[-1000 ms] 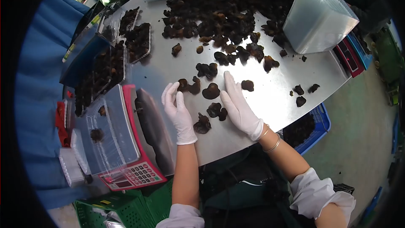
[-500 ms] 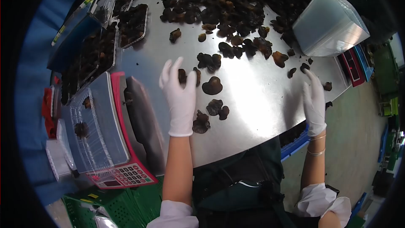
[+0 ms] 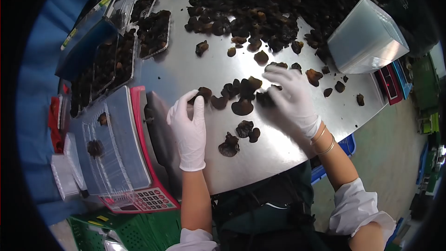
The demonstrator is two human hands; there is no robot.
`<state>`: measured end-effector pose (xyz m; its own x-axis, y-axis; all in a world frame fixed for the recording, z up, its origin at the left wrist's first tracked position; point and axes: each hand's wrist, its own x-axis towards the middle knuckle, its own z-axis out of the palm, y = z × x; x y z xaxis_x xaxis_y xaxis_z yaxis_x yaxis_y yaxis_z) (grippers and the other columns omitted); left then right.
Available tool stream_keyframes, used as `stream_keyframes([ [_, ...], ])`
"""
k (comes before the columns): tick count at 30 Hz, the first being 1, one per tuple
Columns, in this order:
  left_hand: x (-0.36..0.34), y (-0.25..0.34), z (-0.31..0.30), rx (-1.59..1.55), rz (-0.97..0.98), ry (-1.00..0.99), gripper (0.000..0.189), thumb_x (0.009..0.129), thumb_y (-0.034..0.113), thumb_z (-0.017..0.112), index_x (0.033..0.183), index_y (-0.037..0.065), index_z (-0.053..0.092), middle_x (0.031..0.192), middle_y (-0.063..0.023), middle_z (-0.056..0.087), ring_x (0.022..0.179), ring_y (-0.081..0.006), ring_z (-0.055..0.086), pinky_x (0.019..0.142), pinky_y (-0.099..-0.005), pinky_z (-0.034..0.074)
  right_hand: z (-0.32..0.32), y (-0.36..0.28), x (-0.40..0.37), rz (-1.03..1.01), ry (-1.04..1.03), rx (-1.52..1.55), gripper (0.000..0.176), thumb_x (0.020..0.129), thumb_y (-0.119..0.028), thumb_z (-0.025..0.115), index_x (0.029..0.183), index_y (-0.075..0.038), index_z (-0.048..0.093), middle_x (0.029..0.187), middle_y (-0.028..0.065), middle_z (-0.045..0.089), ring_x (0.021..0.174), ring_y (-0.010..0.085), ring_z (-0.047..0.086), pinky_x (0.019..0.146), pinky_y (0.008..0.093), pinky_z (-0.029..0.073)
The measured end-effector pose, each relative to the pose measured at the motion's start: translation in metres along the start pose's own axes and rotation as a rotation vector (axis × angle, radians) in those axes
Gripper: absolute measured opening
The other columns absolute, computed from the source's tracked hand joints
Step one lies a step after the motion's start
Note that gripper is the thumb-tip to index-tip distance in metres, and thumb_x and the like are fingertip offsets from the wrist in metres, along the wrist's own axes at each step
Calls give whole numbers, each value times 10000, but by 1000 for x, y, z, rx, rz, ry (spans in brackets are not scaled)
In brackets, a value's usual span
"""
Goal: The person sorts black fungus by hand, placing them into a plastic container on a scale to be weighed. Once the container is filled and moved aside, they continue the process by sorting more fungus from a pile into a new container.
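Observation:
My left hand (image 3: 188, 132), in a white glove, has its thumb and fingers closed around a dark brown wood ear mushroom (image 3: 203, 95) low over the steel table. My right hand (image 3: 293, 100), gloved too and slightly blurred, reaches across the middle with fingers apart. Under its fingertips lies another dark mushroom piece (image 3: 265, 99). Between the hands sits a loose cluster of wood ears (image 3: 242, 107). Closer to my body are a couple more pieces, one of them a wrinkled wood ear (image 3: 229, 145).
A big heap of wood ears (image 3: 278, 0) covers the far side. Filled clear trays (image 3: 154, 32) stand at the left, behind a red-edged scale (image 3: 153, 200) with a clear tray on it. At right stand a stack of clear plastic containers (image 3: 360, 42) and a second scale (image 3: 389, 83). Another person's sleeve (image 3: 395, 4) shows beyond.
My right hand has swung from the table's right edge to the middle, and mushroom pieces there are bunched differently. My left hand has closed on a piece, slightly nearer my body.

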<state>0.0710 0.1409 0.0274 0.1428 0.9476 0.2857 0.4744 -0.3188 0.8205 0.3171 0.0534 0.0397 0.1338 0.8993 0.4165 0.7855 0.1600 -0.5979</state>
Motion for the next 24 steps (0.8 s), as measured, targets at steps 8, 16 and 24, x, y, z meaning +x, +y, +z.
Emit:
stream_keyframes([
  [8, -27, -8, 3, 147, 45, 74, 342, 1053, 262, 542, 1332, 80, 623, 1462, -171, 461, 1364, -297, 397, 1155, -423, 290, 17, -47, -42, -132, -355, 11, 550, 925, -259, 623, 1413, -36, 500, 1502, 267, 406, 1364, 452, 416, 1163, 539, 306],
  [16, -28, -18, 4, 25, 51, 46, 401, 1068, 288, 503, 1388, 56, 570, 1487, -192, 427, 1448, -325, 313, 1194, -454, 241, 19, -44, -115, 302, 163, 417, 353, 941, 5, 529, 1278, -24, 631, 1397, 211, 545, 1304, 354, 517, 1115, 412, 405],
  [24, -63, -13, -1, 146, 182, 96, 469, 1005, 192, 583, 1436, 37, 484, 1521, -247, 350, 1453, -394, 273, 1194, -502, 229, 23, -35, -121, 395, 396, 432, 208, 955, -3, 556, 1128, 17, 670, 1065, 169, 700, 994, 280, 688, 908, 332, 527],
])
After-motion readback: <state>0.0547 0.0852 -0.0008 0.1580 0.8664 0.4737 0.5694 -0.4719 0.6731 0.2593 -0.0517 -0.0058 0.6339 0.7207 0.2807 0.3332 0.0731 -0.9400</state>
